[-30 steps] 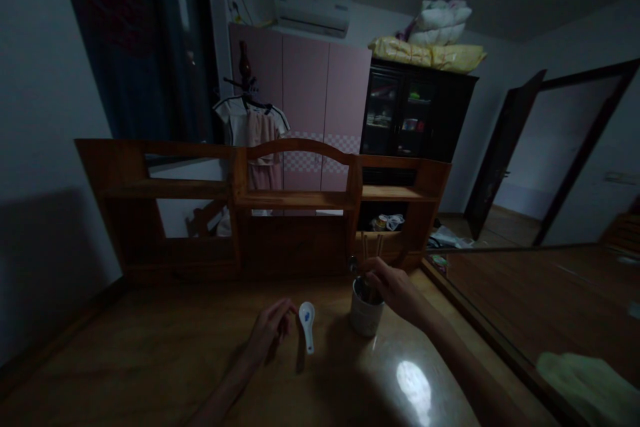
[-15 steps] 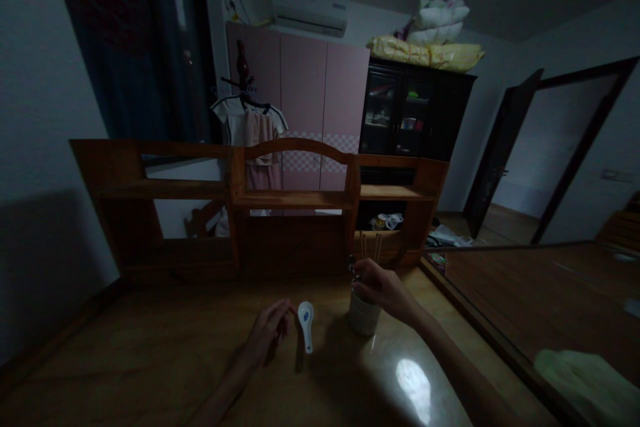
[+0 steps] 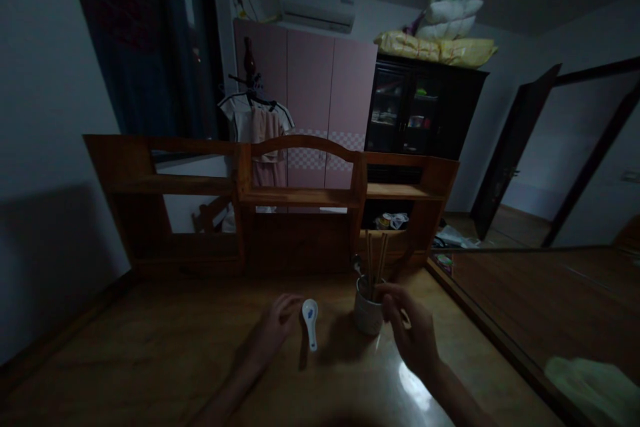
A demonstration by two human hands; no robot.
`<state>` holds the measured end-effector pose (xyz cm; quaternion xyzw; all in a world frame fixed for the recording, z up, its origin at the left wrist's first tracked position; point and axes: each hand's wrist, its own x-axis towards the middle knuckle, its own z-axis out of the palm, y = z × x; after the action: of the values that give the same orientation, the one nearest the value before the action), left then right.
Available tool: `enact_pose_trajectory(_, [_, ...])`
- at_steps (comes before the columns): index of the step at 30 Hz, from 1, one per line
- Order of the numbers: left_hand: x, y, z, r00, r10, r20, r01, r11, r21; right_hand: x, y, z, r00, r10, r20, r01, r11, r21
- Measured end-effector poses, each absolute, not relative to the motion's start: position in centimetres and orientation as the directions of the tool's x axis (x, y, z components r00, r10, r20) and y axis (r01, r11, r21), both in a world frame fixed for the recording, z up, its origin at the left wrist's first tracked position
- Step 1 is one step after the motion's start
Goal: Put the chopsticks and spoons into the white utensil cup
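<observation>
A white porcelain soup spoon with a blue mark in its bowl lies on the wooden desk, handle toward me. Just left of its bowl is my left hand, fingers loosely apart and holding nothing. To the right of the spoon stands a pale cylindrical utensil cup. Several wooden chopsticks and a metal spoon stick up from it. At the cup's right side is my right hand, thumb and fingers apart with nothing in them. Whether its fingertips touch the cup I cannot tell.
A wooden shelf unit rises along the back of the desk. Beyond the desk's raised right edge lies a brown wooden surface, with a pale green cloth at the near right.
My right hand has come off the utensils above the cup and moved down to its right side, fingers opening. My left hand stays beside the porcelain spoon. The view has shifted slightly.
</observation>
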<state>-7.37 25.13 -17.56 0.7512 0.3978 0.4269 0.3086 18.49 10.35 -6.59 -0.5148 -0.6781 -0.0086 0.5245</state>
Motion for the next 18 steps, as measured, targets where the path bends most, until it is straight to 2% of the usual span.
enact_pose_trajectory(5, [-6.9,25.1,-19.0,0.518,0.795,0.315,0.531,-0.588,0.61,15.0,7.2,-11.3,-0.146,0.646,0.75,0.792,0.53,-0.303])
enact_pose_trajectory(9, [-6.5,24.3,-18.7,0.638,0.719,0.276,0.527,-0.669,0.524,13.7,6.4,-13.6,-0.19,0.684,0.704,0.814,0.511,-0.277])
enact_pose_trajectory(13, [-6.1,23.1,-17.7,0.682,0.664,0.307,0.418,-0.698,0.581,13.8,6.6,-14.4,-0.176,0.765,0.62,0.813,0.468,-0.346])
enact_pose_trajectory(18, [-5.7,22.2,-16.7,0.619,0.712,0.331,0.266,-0.587,0.765,14.1,6.9,-14.7,-0.099,0.854,0.51,0.771,0.39,-0.503])
